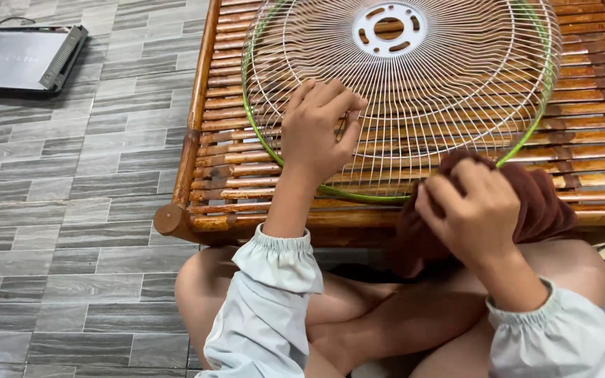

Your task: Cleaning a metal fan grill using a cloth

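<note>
Grey tile floor, bamboo bench (204,150) | fan grille (414,98) lies flat at bench's near edge | your left hand (320,129) pinches its wires, steadying | right hand (470,210) bunched around brown cloth (544,206) at grille's near rim: wiping step | next: cloth onto wires, grille kept steady | grey device (22,59) on floor, far left, clear of you.

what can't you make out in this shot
Head view:
- Fan grille: top cut off by the frame edge; near rim hidden behind the cloth.
- Left hand: fingertips curl into the wires, grip unclear.
- Right hand: palm buried in cloth.
- Grey device on the floor: kind unclear, partly cut off.
</note>
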